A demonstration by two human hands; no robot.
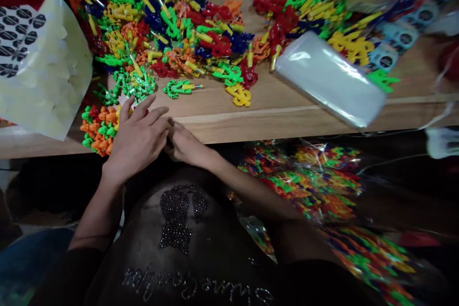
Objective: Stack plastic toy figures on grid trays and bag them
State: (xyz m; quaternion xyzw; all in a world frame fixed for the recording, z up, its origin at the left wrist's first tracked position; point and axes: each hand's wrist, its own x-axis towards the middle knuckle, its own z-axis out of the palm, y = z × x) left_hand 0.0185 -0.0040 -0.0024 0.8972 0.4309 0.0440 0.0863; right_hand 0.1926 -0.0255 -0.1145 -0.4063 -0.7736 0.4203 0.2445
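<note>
Wooden worktable [272, 124] is stretching across the view, and two large heaps of interlocking plastic toy pieces [172, 24] are spreading over its far half, all in red, green, yellow, orange and blue. One pale sheet of honeycomb-printed material [43, 67] is rising at the table's left side, partly covering the left heap's edge. One flat clear plastic bag [330, 79] is lying on the right part of the table, just beside the right heap and overhanging the front edge. At least two bulging bags of toy pieces [304, 181] are sitting below the table edge, to the right of the person's dark rhinestone-decorated top [181, 215]. One tight clump of orange, green and red pieces [98, 129] is sitting at the table's front left, touching the left hand [136, 141] along its outer side. That hand is lying open with its fingers spread, grasping nothing. The right hand [186, 146] is resting just beside it near the table edge, with its fingers loosely bent and partly hidden, so whether it is holding anything cannot be told. Three separate loose pieces are lying ahead of the hands: one green-and-yellow piece [179, 88], one green piece [225, 74] and one yellow piece [238, 95].
</note>
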